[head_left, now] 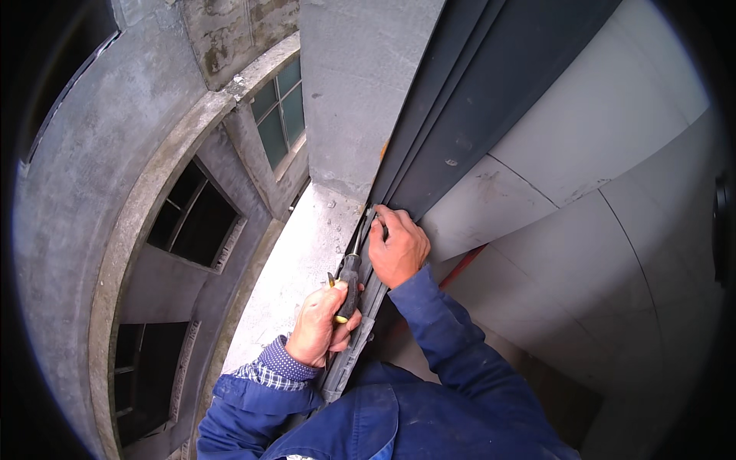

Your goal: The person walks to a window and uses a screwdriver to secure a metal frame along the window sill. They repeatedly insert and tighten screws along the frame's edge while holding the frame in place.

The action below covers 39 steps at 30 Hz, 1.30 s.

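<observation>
My left hand (320, 326) is closed around a black-and-yellow-handled screwdriver (349, 285), tip at the dark grey metal window frame (429, 146). My right hand (399, 249) pinches the frame's lower end, fingers curled. Work looks mid-way; fastening unfinished, I judge.

A single head-worn fisheye view looks steeply down from close above the left hand (318, 326) and right hand (399, 249) at a window frame (429, 130), facing the courtyard below.

A screwdriver (349, 280) is gripped in the left hand (320, 326), left of the right hand (397, 247), which is pressed on the window frame (460, 100). A concrete sill (295, 268) is found left of both.
</observation>
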{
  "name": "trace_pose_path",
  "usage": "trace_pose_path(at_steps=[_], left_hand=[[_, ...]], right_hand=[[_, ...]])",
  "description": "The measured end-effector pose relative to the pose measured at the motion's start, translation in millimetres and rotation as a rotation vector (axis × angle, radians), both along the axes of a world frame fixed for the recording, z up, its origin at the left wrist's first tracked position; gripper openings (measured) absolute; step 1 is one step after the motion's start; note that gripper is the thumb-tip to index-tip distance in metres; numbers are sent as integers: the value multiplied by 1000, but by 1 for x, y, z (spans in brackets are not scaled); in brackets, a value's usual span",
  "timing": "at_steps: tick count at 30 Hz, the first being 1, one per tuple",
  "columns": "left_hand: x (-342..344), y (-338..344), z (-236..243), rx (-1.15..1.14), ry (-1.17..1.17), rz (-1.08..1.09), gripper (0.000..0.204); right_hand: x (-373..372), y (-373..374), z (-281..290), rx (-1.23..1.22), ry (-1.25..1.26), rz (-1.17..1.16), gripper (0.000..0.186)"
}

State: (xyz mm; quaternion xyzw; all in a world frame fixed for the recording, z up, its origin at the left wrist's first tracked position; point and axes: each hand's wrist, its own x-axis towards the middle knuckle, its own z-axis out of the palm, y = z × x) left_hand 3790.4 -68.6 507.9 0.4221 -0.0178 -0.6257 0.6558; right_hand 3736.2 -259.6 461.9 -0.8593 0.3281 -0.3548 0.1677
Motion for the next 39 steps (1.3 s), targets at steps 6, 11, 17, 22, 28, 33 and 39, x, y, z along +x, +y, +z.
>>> trace_pose_path(at_steps=[6,11,17,22,28,33,39], left_hand=[[-2,-2,1,36,-69,1,38],[-5,-4,4,70,-202,13,36],[8,-9,26,115,-183,-10,38],[12,-8,27,52,2,4,42],[-8,-12,11,24,-79,8,39],[-4,-8,9,101,-278,-18,34],[2,-6,14,112,-339,-72,31]], right_hand=[[3,0,8,-109,177,13,26],[4,3,9,-113,174,10,25],[1,1,8,-49,111,-10,24],[1,2,6,-43,73,-20,24],[3,1,4,-9,68,-16,24],[1,0,2,-57,35,-16,25],[-2,0,2,26,-7,27,26]])
